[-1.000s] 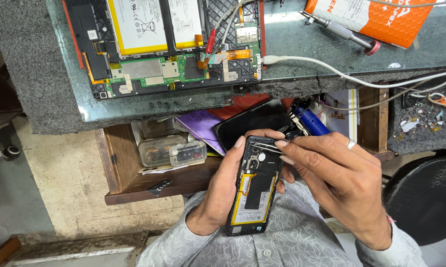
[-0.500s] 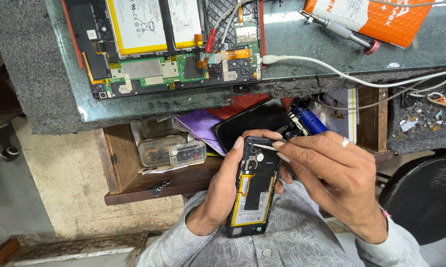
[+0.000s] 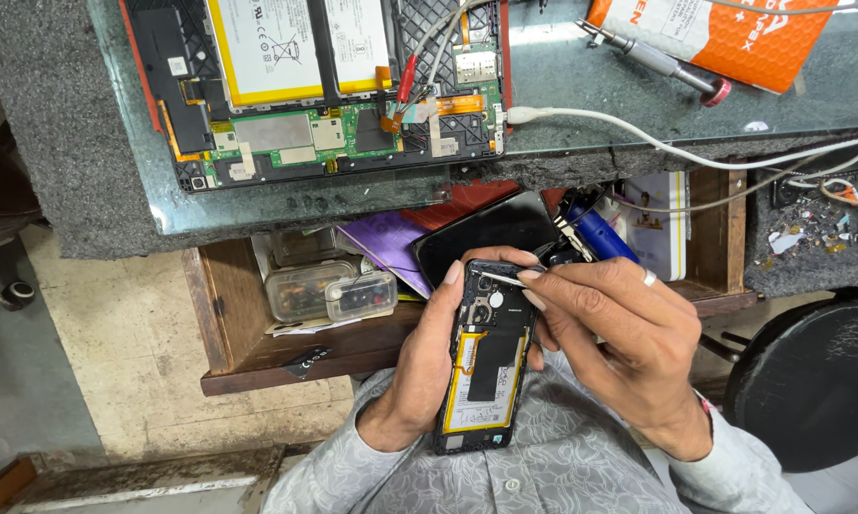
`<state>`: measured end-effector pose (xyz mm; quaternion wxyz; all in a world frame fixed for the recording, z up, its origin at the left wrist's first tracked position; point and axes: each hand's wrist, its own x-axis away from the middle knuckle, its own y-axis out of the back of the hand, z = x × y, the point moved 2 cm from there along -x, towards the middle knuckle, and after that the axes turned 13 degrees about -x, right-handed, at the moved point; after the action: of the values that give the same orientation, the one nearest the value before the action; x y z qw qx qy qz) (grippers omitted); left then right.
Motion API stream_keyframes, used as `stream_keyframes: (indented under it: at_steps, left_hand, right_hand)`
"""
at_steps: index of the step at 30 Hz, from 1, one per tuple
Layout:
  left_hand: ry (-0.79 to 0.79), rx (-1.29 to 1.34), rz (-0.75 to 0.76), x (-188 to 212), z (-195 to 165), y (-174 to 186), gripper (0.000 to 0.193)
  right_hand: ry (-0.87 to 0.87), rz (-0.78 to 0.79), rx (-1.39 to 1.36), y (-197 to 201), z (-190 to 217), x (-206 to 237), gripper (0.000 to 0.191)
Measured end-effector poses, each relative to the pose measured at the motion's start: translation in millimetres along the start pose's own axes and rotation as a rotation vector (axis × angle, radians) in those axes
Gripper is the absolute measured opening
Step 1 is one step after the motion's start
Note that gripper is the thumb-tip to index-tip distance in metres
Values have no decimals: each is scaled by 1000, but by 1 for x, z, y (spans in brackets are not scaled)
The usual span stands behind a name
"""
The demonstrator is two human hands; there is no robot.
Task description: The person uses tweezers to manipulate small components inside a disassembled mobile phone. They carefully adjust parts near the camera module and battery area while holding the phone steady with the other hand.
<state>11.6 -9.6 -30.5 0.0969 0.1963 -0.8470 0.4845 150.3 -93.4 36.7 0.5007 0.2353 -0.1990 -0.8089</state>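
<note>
My left hand [image 3: 427, 357] grips an opened black phone [image 3: 486, 357] with its back cover off, showing a yellow-edged battery and the board near the camera. My right hand [image 3: 629, 347], a ring on one finger, pinches thin metal tweezers [image 3: 507, 278] whose tips rest on the phone's top end. Both hands hover over my lap, in front of an open wooden drawer [image 3: 224, 328].
An opened tablet [image 3: 315, 86] with battery and green board lies on the glass-topped bench, a white cable [image 3: 638, 138] plugged in. A screwdriver [image 3: 652, 57] and orange packet [image 3: 733, 38] sit far right. The drawer holds clear plastic boxes [image 3: 329, 290]. A black stool [image 3: 814, 381] stands right.
My right hand has shifted slightly, bringing the tweezers lower across the phone's top end. The left hand and phone stay almost still.
</note>
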Motion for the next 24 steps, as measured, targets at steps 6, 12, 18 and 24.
stream_keyframes:
  at_steps: [6, 12, 18, 24]
  left_hand:
    - [-10, 15, 21, 0, 0, -1, 60]
    - [23, -2, 12, 0, 2, -1, 63]
    - [-22, 49, 11, -2, 3, -1, 61]
    - [-22, 89, 7, -2, 4, 0, 60]
  right_hand:
    - [-4, -64, -12, -3, 3, -1, 25]
    - [-24, -96, -45, -1, 3, -3, 22]
    - [-43, -170, -40, 7, 4, -6, 18]
    - [-47, -97, -21, 17, 6, -12, 20]
